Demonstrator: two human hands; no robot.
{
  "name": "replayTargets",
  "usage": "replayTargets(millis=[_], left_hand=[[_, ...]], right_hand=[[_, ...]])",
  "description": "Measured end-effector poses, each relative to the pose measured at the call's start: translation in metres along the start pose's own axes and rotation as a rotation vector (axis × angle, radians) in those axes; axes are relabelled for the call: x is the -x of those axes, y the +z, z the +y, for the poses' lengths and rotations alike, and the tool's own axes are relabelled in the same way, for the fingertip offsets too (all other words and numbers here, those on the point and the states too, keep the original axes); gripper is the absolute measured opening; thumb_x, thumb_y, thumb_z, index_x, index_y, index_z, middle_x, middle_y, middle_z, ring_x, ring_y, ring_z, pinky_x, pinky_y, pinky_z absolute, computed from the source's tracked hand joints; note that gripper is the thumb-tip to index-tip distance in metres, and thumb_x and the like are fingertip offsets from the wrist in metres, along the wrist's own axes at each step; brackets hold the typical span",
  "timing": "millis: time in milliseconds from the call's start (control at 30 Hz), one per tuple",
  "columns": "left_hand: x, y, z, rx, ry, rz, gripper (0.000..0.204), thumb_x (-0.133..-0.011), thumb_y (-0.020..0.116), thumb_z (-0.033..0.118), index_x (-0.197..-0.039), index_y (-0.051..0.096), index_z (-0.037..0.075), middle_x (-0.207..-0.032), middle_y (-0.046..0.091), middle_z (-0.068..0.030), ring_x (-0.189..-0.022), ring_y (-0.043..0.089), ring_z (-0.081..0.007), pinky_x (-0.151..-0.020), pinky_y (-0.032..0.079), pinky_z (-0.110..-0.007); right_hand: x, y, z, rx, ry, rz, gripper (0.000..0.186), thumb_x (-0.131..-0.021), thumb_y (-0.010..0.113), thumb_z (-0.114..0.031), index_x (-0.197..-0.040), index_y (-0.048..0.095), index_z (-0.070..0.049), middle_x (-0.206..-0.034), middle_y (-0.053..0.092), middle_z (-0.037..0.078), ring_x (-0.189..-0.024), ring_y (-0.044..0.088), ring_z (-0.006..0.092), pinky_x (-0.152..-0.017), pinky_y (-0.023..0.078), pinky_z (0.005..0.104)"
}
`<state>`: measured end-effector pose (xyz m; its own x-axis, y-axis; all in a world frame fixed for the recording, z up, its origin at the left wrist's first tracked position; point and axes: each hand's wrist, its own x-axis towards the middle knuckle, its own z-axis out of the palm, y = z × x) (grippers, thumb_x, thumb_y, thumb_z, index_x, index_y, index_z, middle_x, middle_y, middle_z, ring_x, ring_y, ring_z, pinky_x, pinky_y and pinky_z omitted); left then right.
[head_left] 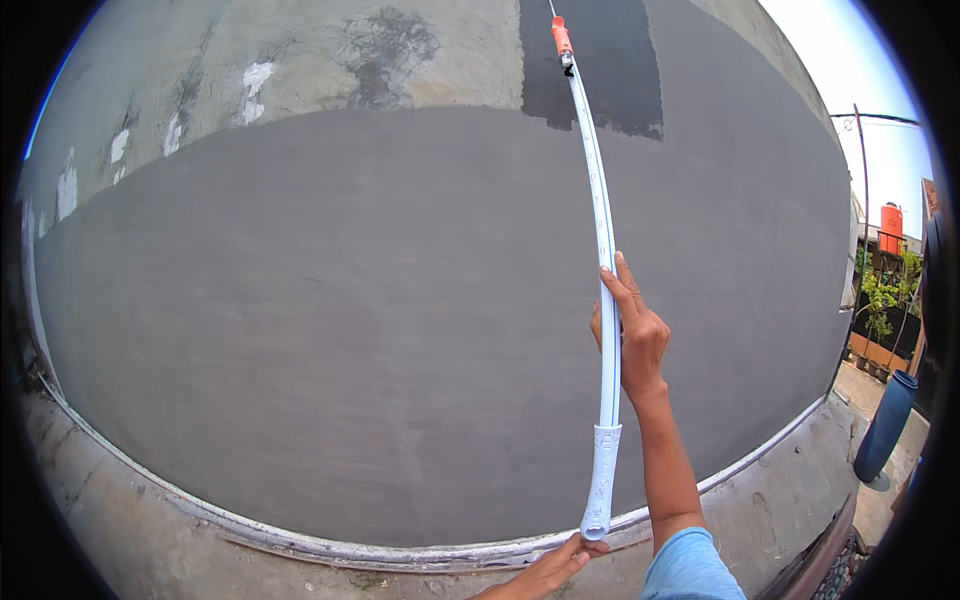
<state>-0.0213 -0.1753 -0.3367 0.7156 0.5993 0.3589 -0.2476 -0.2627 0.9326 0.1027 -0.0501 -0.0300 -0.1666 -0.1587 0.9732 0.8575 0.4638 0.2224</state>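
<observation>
Pale pole held up before a grey wall

The pale blue-white pole [609, 390] stands nearly upright in front of the wall, bowing leftward toward its top. The right hand [643, 345] has it loosely enclosed around mid-length, thumb showing on the left, two fingers reaching upward along it. The left hand [548, 572] is at the bottom, fingertips by the open end of the flared white sleeve [603, 470]; how firmly they close on it, I cannot tell. An orange-red handle [562, 38] is joined to the pole's top. Behind it, a darker patch [595, 65] overlaps the smooth grey wall [300, 300] and its rougher upper band. Far right stand a blue barrel [886, 425], leafy plants [880, 292] and an orange tank [891, 228].
</observation>
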Motion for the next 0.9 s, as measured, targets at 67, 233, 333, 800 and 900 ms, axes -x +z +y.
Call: replayTargets(millis=[67, 233, 333, 800, 900], left_hand=[[-0.014, 0.0, 0.034, -0.055, -0.008, -0.04, 0.059, -0.105, 0.038, 0.043, -0.151, 0.025, 0.008, -0.138, 0.049, -0.015, -0.128, 0.051, -0.0236, -0.109, 0.038, -0.043], [-0.061, -0.017, 0.092, -0.096, 0.018, 0.04, 0.055, -0.103, 0.051, 0.025, -0.147, 0.026, 0.005, -0.13, 0.05, -0.0145, -0.123, 0.055, -0.0247, -0.102, 0.049, -0.043], [-0.083, -0.029, 0.105, -0.163, 0.156, 0.216, 0.049, -0.105, 0.046, 0.028, -0.144, 0.032, 0.002, -0.128, 0.051, -0.0161, -0.121, 0.055, -0.0249, -0.097, 0.052, -0.04], [-0.117, -0.04, 0.045, -0.284, -0.091, 0.406, 0.074, -0.101, 0.03, 0.062, -0.139, 0.033, -0.002, -0.103, 0.059, -0.0139, -0.088, 0.066, -0.0239, -0.083, 0.053, -0.039], [-0.08, -0.024, -0.048, -0.255, -0.12, 0.442, 0.061, -0.103, 0.03, 0.054, -0.13, 0.038, 0.0, -0.088, 0.061, -0.0094, -0.075, 0.064, -0.0201, -0.07, 0.053, -0.035]], right_hand=[[-0.015, 0.021, 0.023, 0.02, -0.041, 0.031, 0.048, -0.079, 0.072, -0.005, -0.125, 0.065, -0.014, -0.134, 0.062, 0.009, -0.051, 0.062, 0.0084, -0.046, 0.047, 0.0205], [-0.05, 0.057, 0.065, 0.011, -0.021, 0.069, 0.045, -0.084, 0.068, -0.009, -0.128, 0.061, -0.015, -0.135, 0.061, 0.009, -0.058, 0.068, 0.0115, -0.048, 0.052, 0.0218], [-0.072, 0.064, 0.087, 0.001, -0.038, 0.094, 0.047, -0.086, 0.066, -0.01, -0.131, 0.057, -0.017, -0.137, 0.06, 0.008, -0.063, 0.07, 0.0138, -0.051, 0.054, 0.0227], [0.103, 0.043, 0.063, -0.171, 0.0, -0.012, 0.051, -0.085, 0.071, -0.016, -0.134, 0.058, -0.014, -0.142, 0.055, 0.012, -0.053, 0.06, 0.0081, -0.048, 0.048, 0.0215], [0.185, 0.02, 0.04, -0.255, 0.025, -0.14, 0.046, -0.088, 0.068, -0.011, -0.133, 0.059, -0.015, -0.145, 0.052, 0.013, -0.054, 0.06, 0.0083, -0.051, 0.05, 0.0207]])
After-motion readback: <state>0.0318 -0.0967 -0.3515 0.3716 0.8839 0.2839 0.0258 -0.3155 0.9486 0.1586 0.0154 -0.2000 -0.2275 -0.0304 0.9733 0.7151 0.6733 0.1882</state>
